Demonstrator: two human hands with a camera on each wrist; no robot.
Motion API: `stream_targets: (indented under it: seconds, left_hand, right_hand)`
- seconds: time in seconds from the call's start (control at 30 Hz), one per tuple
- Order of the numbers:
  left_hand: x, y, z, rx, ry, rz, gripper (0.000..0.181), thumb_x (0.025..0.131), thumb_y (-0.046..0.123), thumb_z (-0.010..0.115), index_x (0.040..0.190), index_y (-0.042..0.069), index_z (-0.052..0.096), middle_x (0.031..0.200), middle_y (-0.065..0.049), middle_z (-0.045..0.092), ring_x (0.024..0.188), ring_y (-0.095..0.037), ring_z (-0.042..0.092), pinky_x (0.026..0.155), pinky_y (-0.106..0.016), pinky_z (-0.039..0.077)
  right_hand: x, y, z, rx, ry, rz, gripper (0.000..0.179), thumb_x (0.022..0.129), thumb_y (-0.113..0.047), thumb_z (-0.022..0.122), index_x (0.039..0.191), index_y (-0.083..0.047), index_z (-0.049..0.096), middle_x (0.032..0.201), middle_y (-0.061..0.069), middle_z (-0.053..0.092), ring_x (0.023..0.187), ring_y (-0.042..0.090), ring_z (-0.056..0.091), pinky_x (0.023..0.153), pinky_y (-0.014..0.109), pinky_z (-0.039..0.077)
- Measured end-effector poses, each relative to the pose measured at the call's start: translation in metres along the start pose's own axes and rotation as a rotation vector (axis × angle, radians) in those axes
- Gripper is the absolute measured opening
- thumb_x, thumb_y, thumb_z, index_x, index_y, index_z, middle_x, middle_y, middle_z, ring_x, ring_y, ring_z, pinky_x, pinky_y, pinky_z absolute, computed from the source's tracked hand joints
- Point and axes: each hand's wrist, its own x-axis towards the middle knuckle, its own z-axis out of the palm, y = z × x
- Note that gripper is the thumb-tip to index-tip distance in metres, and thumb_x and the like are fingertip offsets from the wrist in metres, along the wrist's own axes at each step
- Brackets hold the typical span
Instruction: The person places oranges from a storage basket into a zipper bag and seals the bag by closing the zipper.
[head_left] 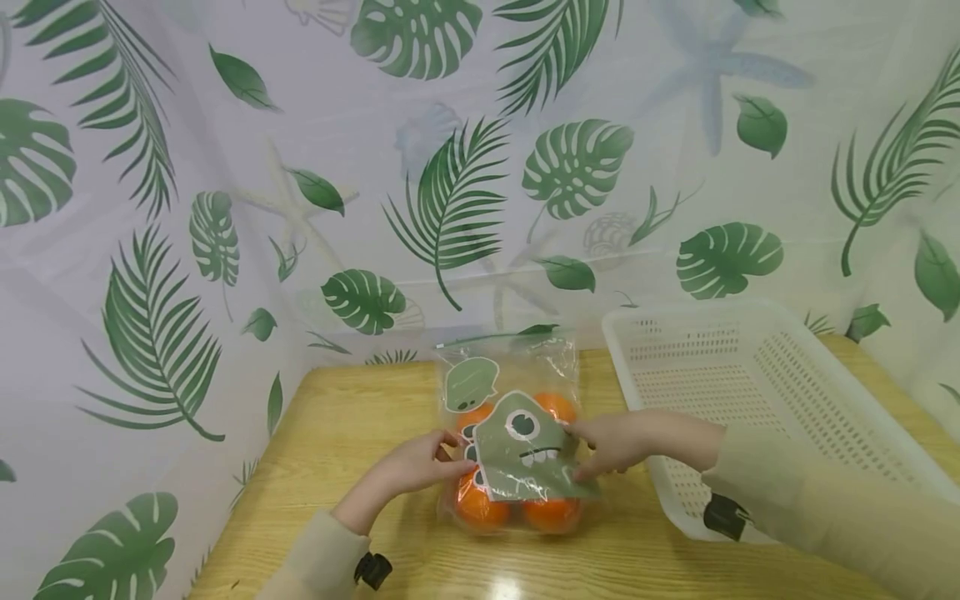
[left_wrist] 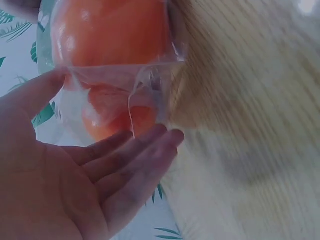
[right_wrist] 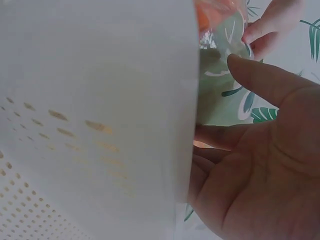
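Note:
A clear zip bag (head_left: 525, 475) printed with a green one-eyed monster lies on the table, its zip edge at the far side. Several oranges (head_left: 482, 503) show through the plastic. My left hand (head_left: 420, 462) is at the bag's left side. In the left wrist view its thumb touches the plastic and its fairly straight fingers (left_wrist: 150, 150) lie along the side. On the right side, my right hand (head_left: 618, 442) has its thumb and index finger spread against the bag. The right wrist view shows that thumb (right_wrist: 250, 75) on the print; the basket wall hides some fingertips.
A white perforated plastic basket (head_left: 630, 367) stands on the right, close beside the bag, under my right forearm. Leaf-patterned cloth (head_left: 465, 275) rises behind and at both sides of the wooden table (head_left: 337, 417).

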Motion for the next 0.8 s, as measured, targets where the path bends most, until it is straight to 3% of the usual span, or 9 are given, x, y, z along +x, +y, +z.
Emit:
stream_targets:
  seconds: [0.1, 0.27, 0.5, 0.63, 0.8]
  left_hand:
    - [0.002, 0.003, 0.0, 0.103, 0.047, -0.014, 0.059, 0.097, 0.044, 0.074, 0.132, -0.001, 0.062, 0.106, -0.013, 0.074, 0.088, -0.021, 0.067, 0.072, -0.037, 0.055]
    - [0.003, 0.005, -0.001, 0.144, 0.071, -0.007, 0.054, 0.098, 0.044, 0.072, 0.128, 0.0, 0.064, 0.116, -0.016, 0.075, 0.096, -0.027, 0.071, 0.078, -0.043, 0.059]
    - [-0.01, 0.002, 0.001, 0.172, 0.064, 0.022, 0.048, 0.105, 0.044, 0.063, 0.128, 0.002, 0.067, 0.121, -0.018, 0.075, 0.108, -0.034, 0.072, 0.092, -0.053, 0.059]
    - [-0.023, 0.001, 0.007, 0.252, 0.068, 0.054, 0.049, 0.107, 0.045, 0.061, 0.127, 0.001, 0.068, 0.122, -0.02, 0.075, 0.112, -0.038, 0.073, 0.097, -0.056, 0.058]
    - [-0.038, 0.003, 0.015, 0.384, 0.102, 0.045, 0.051, 0.107, 0.047, 0.06, 0.129, 0.002, 0.067, 0.127, -0.02, 0.074, 0.114, -0.039, 0.072, 0.097, -0.056, 0.059]
  right_hand:
    - [-0.002, 0.0, -0.001, -0.07, 0.034, -0.023, 0.075, 0.098, -0.023, 0.076, 0.153, 0.014, 0.04, 0.139, 0.034, 0.061, 0.102, 0.033, 0.072, 0.088, 0.047, 0.063]
    - [-0.01, -0.002, 0.0, -0.162, 0.099, -0.075, 0.068, 0.097, -0.027, 0.078, 0.148, 0.009, 0.051, 0.144, 0.029, 0.062, 0.133, 0.048, 0.06, 0.113, 0.063, 0.048]
    - [-0.023, 0.002, 0.008, -0.278, 0.229, -0.103, 0.058, 0.097, -0.03, 0.078, 0.144, -0.002, 0.059, 0.133, 0.023, 0.068, 0.119, 0.041, 0.069, 0.101, 0.059, 0.058]
    - [-0.032, 0.007, 0.014, -0.314, 0.3, -0.127, 0.052, 0.097, -0.029, 0.078, 0.141, -0.007, 0.063, 0.126, 0.017, 0.07, 0.11, 0.033, 0.071, 0.094, 0.053, 0.061]
    - [-0.044, 0.013, 0.02, -0.362, 0.396, -0.17, 0.049, 0.095, -0.029, 0.081, 0.136, -0.009, 0.066, 0.122, 0.009, 0.07, 0.108, 0.028, 0.07, 0.093, 0.048, 0.061]
